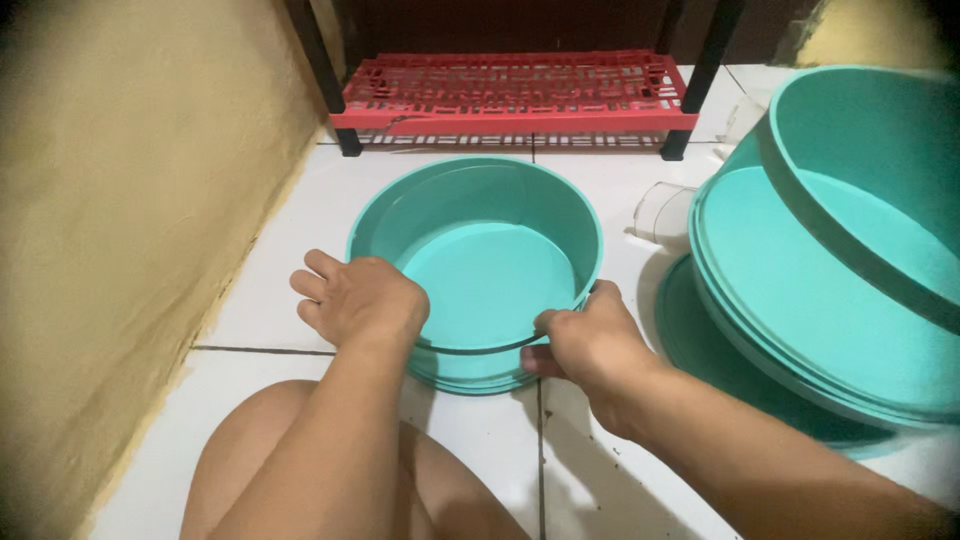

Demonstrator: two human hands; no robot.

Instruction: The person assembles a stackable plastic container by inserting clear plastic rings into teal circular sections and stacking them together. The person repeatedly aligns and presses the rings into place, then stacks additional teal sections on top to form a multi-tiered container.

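We take the small teal basin [490,270] as our landmark. Nearest to us, below the basin, a bare knee [300,470] rests on a floor of white tiles [270,290] with dark grout lines. One grout line runs under the basin's near edge.

The basin sits upright on the tiles, mouth facing up, interior bare. It is round, so we record no long axis. It appears to be nested in a second basin of the same colour, whose rim shows just under it at the near side.

Left hand [358,300]: fingers curled over the near-left rim, gripping it. Right hand [585,345]: closed on the near-right rim, thumb and fingers pinching the edge. Both hands hold the basin; neither is spread wide.

Left of the basin, a rough yellow wall [130,220] meets the tiles. Right of the basin, a stack of larger teal basins [830,270] stands tilted, well apart from the right hand. Beyond the basin, a red slotted plastic shelf [515,95] sits low on black legs [345,130].
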